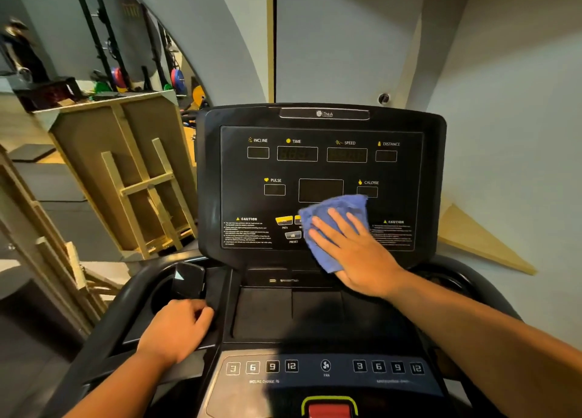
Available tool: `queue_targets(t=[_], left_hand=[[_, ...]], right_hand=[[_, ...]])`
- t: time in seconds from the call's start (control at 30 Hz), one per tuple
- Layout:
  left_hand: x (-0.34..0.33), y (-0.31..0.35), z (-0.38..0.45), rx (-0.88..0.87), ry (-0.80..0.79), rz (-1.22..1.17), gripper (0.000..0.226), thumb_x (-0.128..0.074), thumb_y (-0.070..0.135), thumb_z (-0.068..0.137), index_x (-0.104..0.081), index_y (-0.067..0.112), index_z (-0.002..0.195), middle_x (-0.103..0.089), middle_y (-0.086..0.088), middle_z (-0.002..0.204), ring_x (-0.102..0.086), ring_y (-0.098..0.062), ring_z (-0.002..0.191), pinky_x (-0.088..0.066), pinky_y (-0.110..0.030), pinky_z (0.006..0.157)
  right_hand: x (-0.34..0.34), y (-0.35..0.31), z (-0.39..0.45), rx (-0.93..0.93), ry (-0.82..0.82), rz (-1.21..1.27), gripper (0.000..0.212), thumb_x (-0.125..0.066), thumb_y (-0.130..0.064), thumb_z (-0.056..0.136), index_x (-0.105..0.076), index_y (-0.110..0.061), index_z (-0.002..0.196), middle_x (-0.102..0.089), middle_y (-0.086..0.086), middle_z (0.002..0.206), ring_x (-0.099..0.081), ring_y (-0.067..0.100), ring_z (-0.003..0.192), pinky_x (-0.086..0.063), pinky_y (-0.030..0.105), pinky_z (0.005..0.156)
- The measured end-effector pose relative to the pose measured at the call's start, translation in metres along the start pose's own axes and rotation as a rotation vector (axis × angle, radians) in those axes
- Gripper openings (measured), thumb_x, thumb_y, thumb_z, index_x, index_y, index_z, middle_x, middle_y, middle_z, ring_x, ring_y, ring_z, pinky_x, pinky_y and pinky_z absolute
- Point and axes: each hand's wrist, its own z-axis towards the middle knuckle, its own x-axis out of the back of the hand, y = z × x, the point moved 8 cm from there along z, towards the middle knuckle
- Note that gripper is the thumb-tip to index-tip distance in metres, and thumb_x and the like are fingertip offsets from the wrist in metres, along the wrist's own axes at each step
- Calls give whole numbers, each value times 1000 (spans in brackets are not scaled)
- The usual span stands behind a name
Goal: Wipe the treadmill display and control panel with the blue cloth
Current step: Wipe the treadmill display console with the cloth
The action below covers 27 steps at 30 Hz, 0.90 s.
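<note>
The black treadmill display fills the middle of the head view, with dark readout windows for incline, time, speed and distance. A blue cloth lies flat against its lower middle, covering some of the yellow buttons. My right hand presses on the cloth with fingers spread. My left hand grips the left edge of the console tray, fingers curled around it. Below, the control panel shows numbered keys and a fan button.
A red stop button with a green rim sits at the bottom edge. A small dark object stands in the left cup holder. Wooden frames and weight plates are to the left, a grey wall behind.
</note>
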Motion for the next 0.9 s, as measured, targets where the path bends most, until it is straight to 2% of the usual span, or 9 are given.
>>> queue_targets(t=[0.1,0.2,0.3,0.47,0.57,0.7,0.9], left_hand=[[-2,-1,0,0,-5,-3,39,-47,37,102,-71,25,73,-72,4,66,-69,-9,64,-58,-32,70],[-2,-2,1,-6,9,9,42,-45,38,104,-70,24,72,-71,3,65,-68,-9,64,-59,-35,71],[-1,-3,0,-19,31,-3,45,-45,36,104,-65,21,67,-67,0,61,-65,-12,60,-56,-36,66],[2,1,-1,-35,63,-8,46,-46,34,103,-57,19,61,-60,-3,55,-59,-15,55,-43,-31,55],[3,3,-2,-43,65,-13,46,-46,33,103,-56,21,60,-58,-1,55,-58,-14,56,-40,-29,55],[4,4,-2,-58,67,-6,46,-47,33,104,-55,22,60,-58,0,55,-58,-13,57,-38,-27,55],[4,5,-2,-48,68,-1,46,-46,33,104,-57,20,61,-62,-2,59,-61,-15,60,-44,-32,59]], right_hand=[[15,-35,43,80,58,30,68,-35,-41,97,-18,-22,160,-9,2,169,2,31,155,-1,52,124],[12,-44,47,145,39,26,67,-38,-40,100,-17,-23,160,-8,1,169,4,30,155,2,50,125],[0,-24,9,235,-28,2,68,-43,-33,97,-18,-26,160,-11,-2,168,2,27,156,4,44,125],[-10,33,-53,246,-104,-55,78,-52,-33,91,-16,-31,160,-12,-6,168,-4,26,155,1,42,125],[-5,38,-52,281,-150,-79,72,-42,-39,94,-13,-33,160,-12,-5,168,-5,28,155,-5,46,123],[-2,-2,-15,353,-135,-56,66,-35,-40,97,-15,-33,160,-7,-6,169,3,26,156,0,45,126],[12,-95,68,396,-10,45,63,-48,-37,98,-30,-27,157,-19,-3,167,-4,28,155,3,46,125]])
